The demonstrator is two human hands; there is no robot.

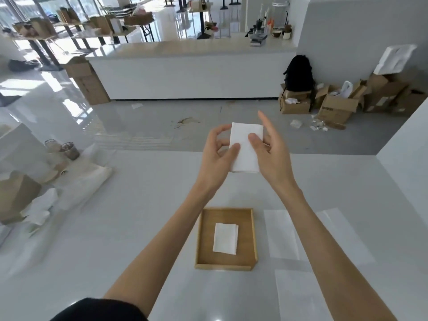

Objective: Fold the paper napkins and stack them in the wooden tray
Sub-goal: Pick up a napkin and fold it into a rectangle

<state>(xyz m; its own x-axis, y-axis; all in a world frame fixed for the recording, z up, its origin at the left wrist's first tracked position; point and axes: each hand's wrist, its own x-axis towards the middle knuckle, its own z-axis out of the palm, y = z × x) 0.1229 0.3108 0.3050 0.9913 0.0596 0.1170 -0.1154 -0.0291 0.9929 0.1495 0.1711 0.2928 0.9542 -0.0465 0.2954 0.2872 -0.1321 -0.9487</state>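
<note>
Both hands, left (pixel 218 154) and right (pixel 269 151), pinch the light, limp white folded paper napkin (pixel 246 147) by its side edges; fingers closed.

One wooden tray (pixel 225 265) is seen at six o'clock on the white table (pixel 139 228). One folded napkin (pixel 225 238) is counted inside it, and one more folded napkin (pixel 246 147) is held up at twelve o'clock. Three flat unfolded napkins (pixel 281 235) are counted at four o'clock, overlapped. Two hands are counted.
</note>
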